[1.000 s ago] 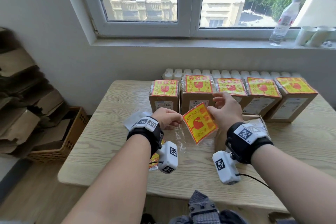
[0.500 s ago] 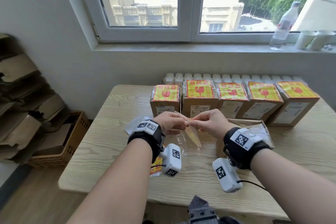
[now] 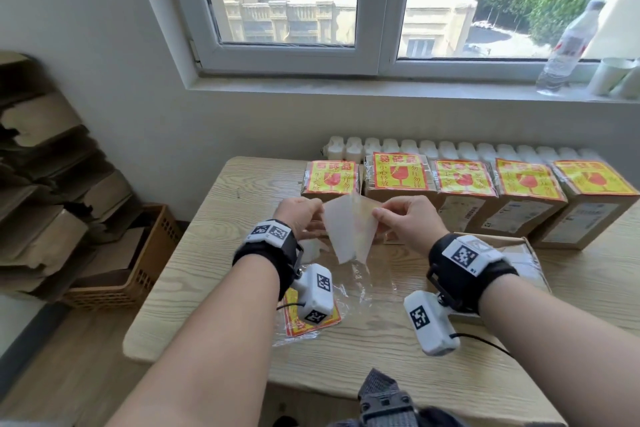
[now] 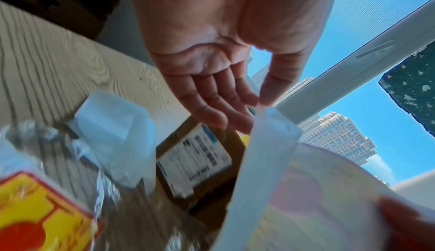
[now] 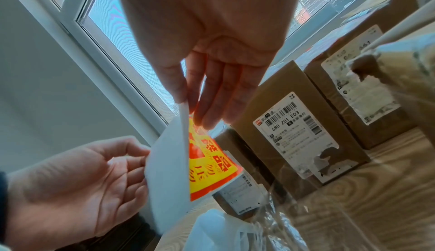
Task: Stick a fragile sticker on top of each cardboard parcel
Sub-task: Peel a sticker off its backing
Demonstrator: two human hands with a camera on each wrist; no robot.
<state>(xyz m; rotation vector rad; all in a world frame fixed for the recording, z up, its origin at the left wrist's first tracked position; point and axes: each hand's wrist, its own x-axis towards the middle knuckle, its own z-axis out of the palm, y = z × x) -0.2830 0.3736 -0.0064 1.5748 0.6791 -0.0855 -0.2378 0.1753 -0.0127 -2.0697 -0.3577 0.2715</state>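
My left hand pinches the white backing sheet, and my right hand pinches a corner of the yellow-and-red fragile sticker. The two sheets are spread apart at the top and still joined lower down. The right wrist view shows the sticker's printed face, with the backing on its left. In the left wrist view, thumb and fingers of the left hand nip the backing. Several cardboard parcels with stickers on top stand in a row at the back. Another parcel lies flat under my right wrist.
A stack of fragile stickers in clear plastic wrap lies on the wooden table below my left wrist. A basket of cardboard stands on the floor at the left. A bottle stands on the windowsill.
The sticker was held face up, then both hands pinched one corner. Now the backing and the sticker are pulled apart, left hand moving left and right hand right.
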